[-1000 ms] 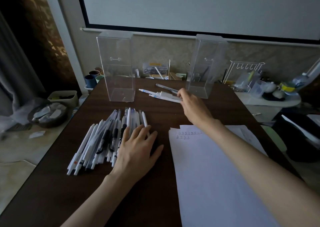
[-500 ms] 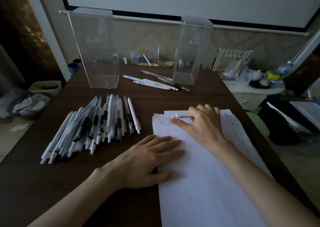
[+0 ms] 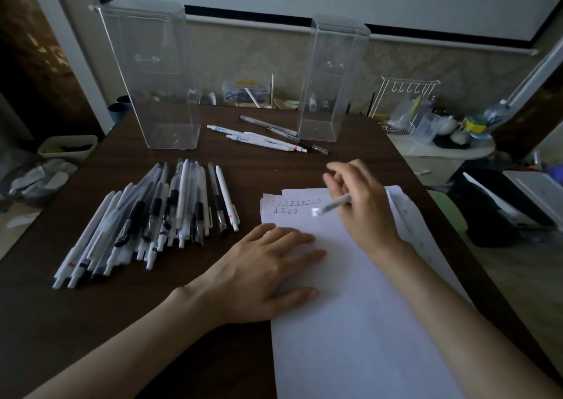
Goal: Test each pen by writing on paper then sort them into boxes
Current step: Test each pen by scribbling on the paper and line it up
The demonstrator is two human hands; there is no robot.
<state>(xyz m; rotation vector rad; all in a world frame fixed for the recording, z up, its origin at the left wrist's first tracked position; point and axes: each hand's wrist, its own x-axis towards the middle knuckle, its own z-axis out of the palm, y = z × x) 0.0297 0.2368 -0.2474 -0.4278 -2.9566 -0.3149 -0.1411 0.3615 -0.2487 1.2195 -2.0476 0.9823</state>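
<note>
- While the right hand (image 3: 365, 203) pinches a white pen (image 3: 332, 205) in curled fingers above the far end of the paper (image 3: 365, 322), the left hand (image 3: 268, 267) lies flat with straight fingers. It presses the sheet's 9 o'clock edge onto the table (image 3: 91, 322).
- The white pen slants with its lower end toward 8 o'clock, just beside two short rows of written marks (image 3: 292, 205). Blur hides whether it touches the sheet.
- The task looks to be at an early stage. The marks suggest several pens have been tried, and a few loose pens (image 3: 268, 136) lie on the table at 12 o'clock, between the two boxes and inside neither.
- The left clear box (image 3: 158, 78) at 11 o'clock and the right clear box (image 3: 329, 78) at 1 o'clock both look empty, so sorting into them appears not yet done.
- The pile of pens (image 3: 158, 212) at 10 o'clock is large, so most of the testing probably remains.
- Bare wood runs between the paper's far end and the loose pens, which leaves room for the right hand to reach toward 12 o'clock.
- The table's 3 o'clock edge runs just beside the stacked sheets, so a pen set down there could roll off. The pile's near ends sit close to the 9 o'clock edge.
- Both boxes stand tall and upright. Which face of either one is open cannot be told.
</note>
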